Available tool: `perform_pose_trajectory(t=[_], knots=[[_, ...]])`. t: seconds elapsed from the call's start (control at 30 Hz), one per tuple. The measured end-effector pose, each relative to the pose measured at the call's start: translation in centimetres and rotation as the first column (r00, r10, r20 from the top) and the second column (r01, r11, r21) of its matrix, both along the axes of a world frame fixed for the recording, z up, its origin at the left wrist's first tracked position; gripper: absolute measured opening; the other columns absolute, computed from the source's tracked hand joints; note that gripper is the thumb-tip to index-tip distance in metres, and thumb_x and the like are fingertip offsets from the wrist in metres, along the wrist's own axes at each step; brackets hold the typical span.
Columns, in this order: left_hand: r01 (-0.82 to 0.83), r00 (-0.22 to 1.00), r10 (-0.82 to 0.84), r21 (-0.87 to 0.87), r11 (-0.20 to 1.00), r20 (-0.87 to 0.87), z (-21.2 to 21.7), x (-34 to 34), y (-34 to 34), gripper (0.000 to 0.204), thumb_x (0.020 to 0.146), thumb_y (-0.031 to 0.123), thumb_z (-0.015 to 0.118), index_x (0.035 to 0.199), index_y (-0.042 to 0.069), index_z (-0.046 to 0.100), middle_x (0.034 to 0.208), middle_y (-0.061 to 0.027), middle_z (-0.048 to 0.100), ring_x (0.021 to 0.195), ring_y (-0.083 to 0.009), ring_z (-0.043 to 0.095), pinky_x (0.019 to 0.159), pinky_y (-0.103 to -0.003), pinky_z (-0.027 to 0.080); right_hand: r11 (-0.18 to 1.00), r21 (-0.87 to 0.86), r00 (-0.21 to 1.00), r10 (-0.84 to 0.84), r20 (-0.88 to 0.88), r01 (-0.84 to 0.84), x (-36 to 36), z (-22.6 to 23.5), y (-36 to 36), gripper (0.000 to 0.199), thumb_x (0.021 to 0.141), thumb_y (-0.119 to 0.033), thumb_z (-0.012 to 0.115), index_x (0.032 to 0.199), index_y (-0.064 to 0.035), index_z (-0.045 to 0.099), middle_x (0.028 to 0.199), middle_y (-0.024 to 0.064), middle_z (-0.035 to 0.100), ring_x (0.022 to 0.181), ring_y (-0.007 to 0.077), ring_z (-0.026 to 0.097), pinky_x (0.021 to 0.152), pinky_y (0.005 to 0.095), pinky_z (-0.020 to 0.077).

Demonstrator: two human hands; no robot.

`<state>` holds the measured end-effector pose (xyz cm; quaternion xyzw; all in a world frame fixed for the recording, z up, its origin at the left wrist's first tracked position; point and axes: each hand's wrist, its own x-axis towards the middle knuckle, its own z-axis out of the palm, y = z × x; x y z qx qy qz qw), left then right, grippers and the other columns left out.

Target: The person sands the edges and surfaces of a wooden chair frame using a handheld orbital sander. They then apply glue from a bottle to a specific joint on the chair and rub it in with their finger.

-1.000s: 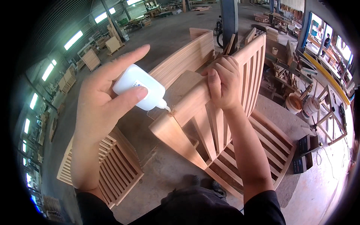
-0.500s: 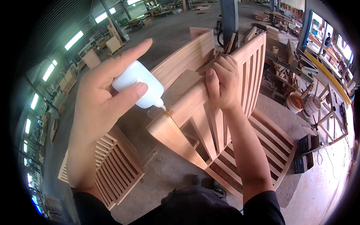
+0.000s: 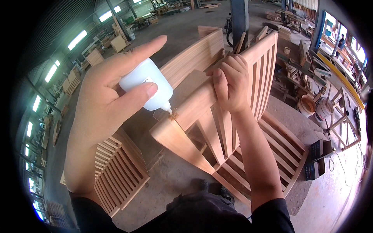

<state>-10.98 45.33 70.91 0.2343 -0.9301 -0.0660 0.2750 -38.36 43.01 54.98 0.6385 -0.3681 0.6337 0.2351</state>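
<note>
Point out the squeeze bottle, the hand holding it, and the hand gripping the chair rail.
squeeze bottle [image 3: 149, 86], head view, on its white body.
left hand [image 3: 103, 105], head view, on its back.
right hand [image 3: 232, 83], head view, on the knuckles.

Slatted wooden panel [image 3: 116, 171] on concrete floor [image 3: 175, 182]; two buckets [image 3: 314, 106] right; blue post [image 3: 239, 17] behind.
</note>
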Motion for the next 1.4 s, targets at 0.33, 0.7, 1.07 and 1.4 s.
perform_pose_trajectory(t=[0.33, 0.7, 1.07, 1.4], knots=[[0.021, 0.999, -0.021, -0.010, 1.000, 0.032, 0.0, -0.2, -0.3, 0.063, 0.096, 0.014, 0.069, 0.157, 0.007, 0.055, 0.097, -0.0044, 0.070, 0.087, -0.0096, 0.067, 0.081, -0.026, 0.053, 0.999, -0.032, 1.000, -0.008, -0.007, 0.008, 0.0, 0.0, -0.2, 0.019, 0.090, -0.017, 0.061, 0.073, -0.0101, 0.068, 0.076, 0.0083, 0.062, 0.079, 0.0341, 0.058, 0.087, 0.0429, 0.0454], [-0.009, 0.998, 0.015, -0.082, 0.997, 0.069, 0.0, -0.6, -0.2, 0.062, 0.097, 0.016, 0.066, 0.157, 0.008, 0.056, 0.093, -0.0044, 0.068, 0.083, -0.0104, 0.066, 0.076, -0.028, 0.053, 1.000, -0.027, 1.000, -0.013, 0.006, 0.013, -0.1, -0.1, -0.3, 0.020, 0.090, -0.017, 0.060, 0.073, -0.0103, 0.068, 0.076, 0.0079, 0.062, 0.079, 0.0321, 0.057, 0.086, 0.0417, 0.0453], [0.015, 1.000, -0.015, 0.013, 1.000, 0.023, -0.1, -0.5, 0.0, 0.063, 0.094, 0.011, 0.067, 0.157, 0.008, 0.056, 0.100, -0.0048, 0.070, 0.087, -0.0101, 0.067, 0.081, -0.028, 0.054, 1.000, -0.023, 1.000, -0.010, 0.004, 0.010, -0.1, -0.2, -0.2, 0.021, 0.090, -0.017, 0.061, 0.073, -0.0101, 0.069, 0.077, 0.0085, 0.062, 0.080, 0.0329, 0.058, 0.087, 0.0424, 0.0458], [0.037, 0.959, 0.025, 0.212, 0.977, -0.283, -2.4, 1.1, -0.6, 0.057, 0.093, 0.011, 0.072, 0.149, 0.006, 0.062, 0.109, -0.0060, 0.070, 0.091, -0.0116, 0.067, 0.082, -0.027, 0.054, 1.000, -0.016, 0.999, -0.016, -0.038, 0.015, 0.0, 0.2, -0.2, 0.023, 0.091, -0.019, 0.058, 0.074, -0.0093, 0.069, 0.077, 0.0087, 0.064, 0.079, 0.0336, 0.057, 0.087, 0.0436, 0.0454]])
